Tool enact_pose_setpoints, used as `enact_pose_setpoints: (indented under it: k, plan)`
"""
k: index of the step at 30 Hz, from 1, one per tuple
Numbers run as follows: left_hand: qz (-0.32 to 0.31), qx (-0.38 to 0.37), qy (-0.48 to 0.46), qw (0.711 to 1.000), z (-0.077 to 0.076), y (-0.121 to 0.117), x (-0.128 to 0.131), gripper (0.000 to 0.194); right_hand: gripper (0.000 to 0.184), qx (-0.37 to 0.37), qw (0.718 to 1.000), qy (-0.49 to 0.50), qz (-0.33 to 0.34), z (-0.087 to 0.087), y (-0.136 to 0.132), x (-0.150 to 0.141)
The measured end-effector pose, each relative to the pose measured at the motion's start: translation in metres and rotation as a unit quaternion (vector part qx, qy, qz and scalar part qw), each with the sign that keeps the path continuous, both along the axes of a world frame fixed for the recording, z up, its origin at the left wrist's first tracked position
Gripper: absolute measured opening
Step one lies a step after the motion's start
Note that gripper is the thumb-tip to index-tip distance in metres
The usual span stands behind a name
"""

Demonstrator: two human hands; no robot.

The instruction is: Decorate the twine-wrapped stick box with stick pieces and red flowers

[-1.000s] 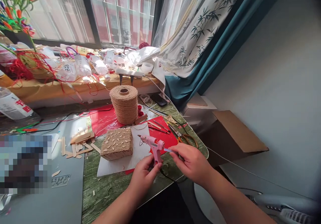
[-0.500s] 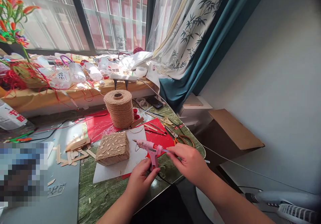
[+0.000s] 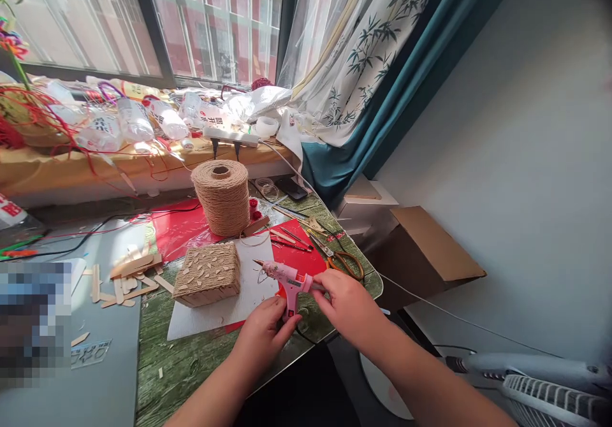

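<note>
My left hand [image 3: 268, 328] is wrapped round the lower grip of a pink hot glue gun [image 3: 290, 282], whose nozzle points left. At the gun's rear, my right hand [image 3: 342, 303] pinches a glue stick [image 3: 316, 285]; only a short length shows between fingers and gun. Left of the nozzle stands a twine-covered box [image 3: 208, 274] with small pale leaf-shaped pieces scattered over its top. It rests on a white sheet [image 3: 191, 326]. A big spool of jute twine [image 3: 220, 201] stands upright behind the box.
Scissors [image 3: 342, 262] with orange handles lie right of the gun, near thin sticks on red paper [image 3: 306, 264]. Wooden craft sticks [image 3: 131, 277] are heaped at left. A phone [image 3: 291, 188] and a power strip [image 3: 232, 137] are farther back. An open cardboard box [image 3: 435, 242] stands beyond the table's right edge.
My right hand has moved closer to the gun's rear, and less of the glue stick shows. The whole view has shifted slightly; the box and spool keep their places.
</note>
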State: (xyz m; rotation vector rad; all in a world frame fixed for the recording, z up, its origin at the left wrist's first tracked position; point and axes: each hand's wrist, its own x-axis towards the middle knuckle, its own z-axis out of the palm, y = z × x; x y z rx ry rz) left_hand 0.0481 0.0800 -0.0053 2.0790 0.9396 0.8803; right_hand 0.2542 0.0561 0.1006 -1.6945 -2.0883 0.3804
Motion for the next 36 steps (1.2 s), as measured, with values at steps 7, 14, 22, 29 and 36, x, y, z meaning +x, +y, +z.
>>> enact_pose_setpoints:
  k: [7,14,22,29,36]
  plan:
    - [0.005,-0.006,0.011,1.0,0.003,-0.004,0.002,0.024,0.014,-0.075,0.996,-0.02,-0.032,0.018,-0.004,0.01]
    - [-0.005,-0.001,-0.002,1.0,-0.002,-0.002,-0.002,0.025,0.032,-0.152,0.986,0.069,0.018,0.02,0.006,0.014]
    - [0.02,-0.059,-0.003,0.998,0.004,-0.003,0.003,0.021,0.026,-0.173,0.979,0.074,0.075,0.028,0.025,0.029]
    - [0.02,-0.092,-0.017,0.995,0.003,-0.001,0.002,0.023,0.026,-0.178,0.982,0.018,0.059,0.034,0.024,0.024]
    - [0.04,-0.168,-0.074,0.982,0.0,0.002,0.003,0.027,0.02,-0.05,0.986,0.117,0.107,0.055,-0.008,0.003]
